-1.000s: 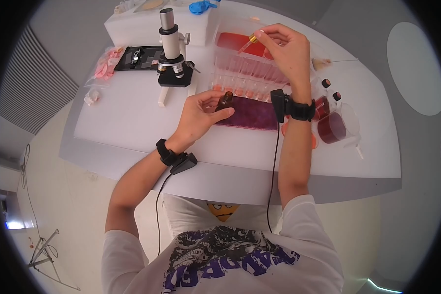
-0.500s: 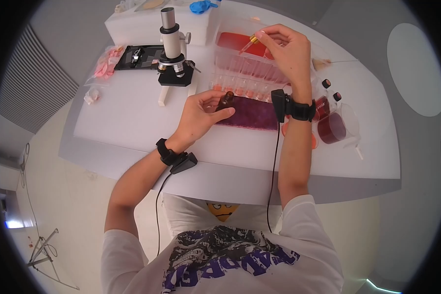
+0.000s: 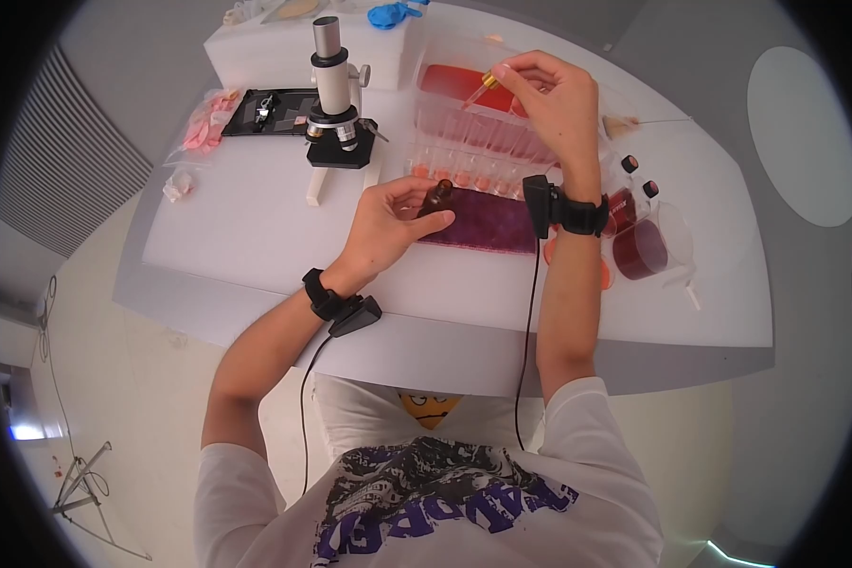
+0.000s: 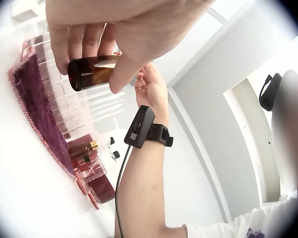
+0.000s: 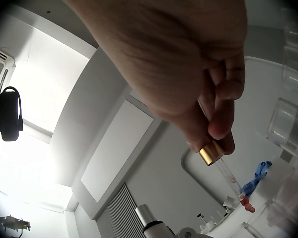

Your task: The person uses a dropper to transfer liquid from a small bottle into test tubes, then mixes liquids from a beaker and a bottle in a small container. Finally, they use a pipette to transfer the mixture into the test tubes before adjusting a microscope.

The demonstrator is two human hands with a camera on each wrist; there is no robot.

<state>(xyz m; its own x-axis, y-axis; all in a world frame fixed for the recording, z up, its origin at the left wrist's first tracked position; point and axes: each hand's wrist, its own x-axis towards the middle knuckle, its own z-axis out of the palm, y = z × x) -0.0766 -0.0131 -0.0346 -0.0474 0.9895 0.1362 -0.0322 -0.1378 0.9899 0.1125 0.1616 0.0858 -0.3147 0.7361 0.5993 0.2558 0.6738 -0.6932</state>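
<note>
My left hand (image 3: 381, 225) holds a small brown glass bottle (image 3: 436, 197) between thumb and fingers, its neck uncapped. The bottle (image 4: 89, 72) stays above the purple cloth (image 3: 488, 221). Higher up and to the right, my right hand (image 3: 560, 106) pinches a glass dropper (image 5: 228, 176) behind its gold collar (image 5: 210, 153); the bulb is hidden by the fingers. Reddish liquid shows near the dropper's tip, which points down and left. In the head view that tip overlaps the clear rack of test tubes (image 3: 464, 175), whose bottoms hold orange-red liquid.
A microscope (image 3: 333, 104) stands left of the rack, beside a black tray (image 3: 256, 115). Behind the tubes is a bin of red liquid (image 3: 450, 81). On the right are a beaker of dark red liquid (image 3: 641, 248) and capped bottles (image 3: 621, 207).
The right hand and dropper have come down slightly. My left hand keeps the brown bottle in nearly the same place.
</note>
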